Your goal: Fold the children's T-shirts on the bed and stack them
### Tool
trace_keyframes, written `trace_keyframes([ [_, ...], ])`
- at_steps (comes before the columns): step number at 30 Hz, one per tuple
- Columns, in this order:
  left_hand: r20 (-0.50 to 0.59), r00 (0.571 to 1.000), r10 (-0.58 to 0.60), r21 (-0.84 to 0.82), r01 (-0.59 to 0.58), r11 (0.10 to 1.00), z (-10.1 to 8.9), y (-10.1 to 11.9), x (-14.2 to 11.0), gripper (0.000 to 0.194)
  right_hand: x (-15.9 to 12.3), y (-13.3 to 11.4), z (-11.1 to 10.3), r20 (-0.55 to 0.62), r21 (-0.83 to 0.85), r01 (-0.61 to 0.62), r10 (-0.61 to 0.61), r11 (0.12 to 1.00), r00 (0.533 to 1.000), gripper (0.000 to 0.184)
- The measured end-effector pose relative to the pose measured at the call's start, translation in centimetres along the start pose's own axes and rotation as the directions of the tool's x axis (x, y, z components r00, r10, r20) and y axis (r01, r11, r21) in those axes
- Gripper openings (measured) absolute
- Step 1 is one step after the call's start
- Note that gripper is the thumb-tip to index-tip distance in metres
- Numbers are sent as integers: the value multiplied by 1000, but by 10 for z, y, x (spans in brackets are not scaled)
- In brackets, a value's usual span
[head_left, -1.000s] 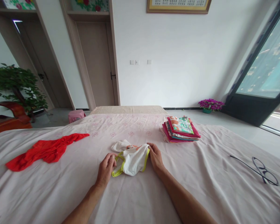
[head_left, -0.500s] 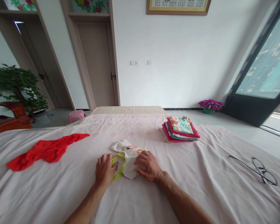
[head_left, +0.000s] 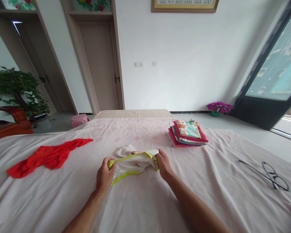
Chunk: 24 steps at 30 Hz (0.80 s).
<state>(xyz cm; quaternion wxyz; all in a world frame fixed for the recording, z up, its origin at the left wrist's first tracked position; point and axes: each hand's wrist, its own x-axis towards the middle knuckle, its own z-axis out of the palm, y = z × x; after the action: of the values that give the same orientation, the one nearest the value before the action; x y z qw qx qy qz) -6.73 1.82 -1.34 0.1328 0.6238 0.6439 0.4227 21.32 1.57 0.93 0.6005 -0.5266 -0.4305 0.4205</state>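
A small white garment with yellow-green trim (head_left: 133, 160) lies on the pink bedsheet (head_left: 145, 200) in the middle. My left hand (head_left: 104, 174) pinches its left end and my right hand (head_left: 163, 164) pinches its right end. Between them the trimmed edge is stretched taut and lifted a little off the sheet. A second small white piece with orange print (head_left: 126, 150) lies just behind it.
A crumpled red garment (head_left: 47, 156) lies at the left. A stack of folded colourful clothes (head_left: 188, 133) sits at the back right. A pair of glasses (head_left: 271, 176) rests at the far right. Beyond the bed are a pink stool (head_left: 79, 120), a plant (head_left: 18, 89) and doors.
Half a second ago both hands lay flat on the white garment, close together. Now they have moved apart, each pinching an end and pulling the trimmed edge straight.
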Motion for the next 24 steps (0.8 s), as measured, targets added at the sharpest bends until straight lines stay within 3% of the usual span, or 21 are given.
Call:
trace_keyframes([
  [3, 7, 1000, 10, -12, -10, 1000, 0, -3, 3, 25, 9, -4, -8, 21, 160, -159, 157, 974, 987, 21],
  [6, 81, 996, 47, 48, -51, 998, 0, -4, 5, 22, 12, -10, -16, 151, 158, -205, 182, 966, 972, 27],
  [9, 110, 990, 88, 53, -95, 994, -2, -4, 6, 22, 14, -14, -23, 223, 28, -89, 80, 996, 972, 41],
  [11, 100, 992, 77, -7, -77, 997, -5, -1, 8, 25, 17, -17, -29, 181, -153, 48, -20, 987, 983, 36],
  [14, 86, 995, 42, -220, -22, 975, -12, 12, 15, 29, 23, -26, -37, 84, -461, 203, -186, 864, 979, 23],
  [17, 81, 996, 38, -473, 5, 881, -25, 35, 29, 30, 24, -51, -40, 9, -574, 282, -339, 768, 941, 27],
  [20, 88, 995, 41, -655, 27, 755, -52, 63, 49, 32, 16, -92, -40, -3, -425, 343, -381, 838, 925, 30],
  [22, 95, 994, 51, -719, 33, 695, -78, 80, 63, 37, 10, -122, -42, 62, -213, 337, -332, 917, 941, 34],
  [24, 101, 994, 46, -723, 42, 689, -103, 93, 76, 43, 8, -149, -45, 146, -44, 286, -277, 957, 950, 35],
])
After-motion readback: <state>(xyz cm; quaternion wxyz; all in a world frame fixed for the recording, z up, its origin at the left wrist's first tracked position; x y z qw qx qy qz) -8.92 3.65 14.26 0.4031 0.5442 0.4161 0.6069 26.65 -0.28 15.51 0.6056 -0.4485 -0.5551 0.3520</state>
